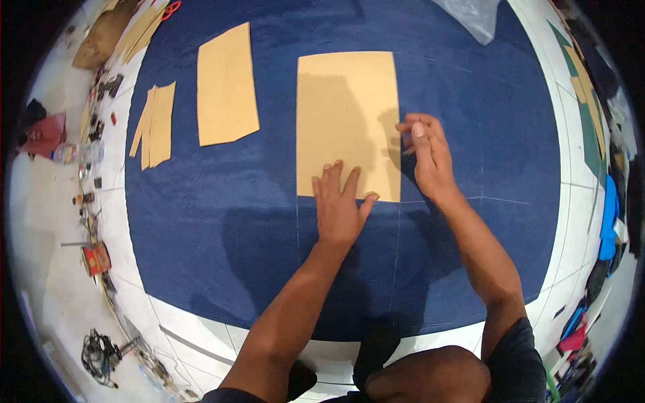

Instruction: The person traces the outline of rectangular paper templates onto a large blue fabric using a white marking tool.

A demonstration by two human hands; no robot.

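A tan rectangular paper pattern piece (346, 114) lies flat on dark blue fabric (470, 168) spread over the floor. My left hand (339, 201) presses flat on the pattern's lower edge, fingers spread. At the pattern's right edge my right hand (426, 151) has its fingers pinched together around something small and thin, and I cannot tell what it is. Faint chalk lines run on the blue fabric below and to the right of the pattern.
Another tan pattern piece (226, 86) and several narrow tan strips (154, 124) lie on the fabric to the left. Red-handled scissors (170, 9) sit at the top left. Small tools and a plastic bottle (75, 154) line the white floor at left; coloured cloth piles at right.
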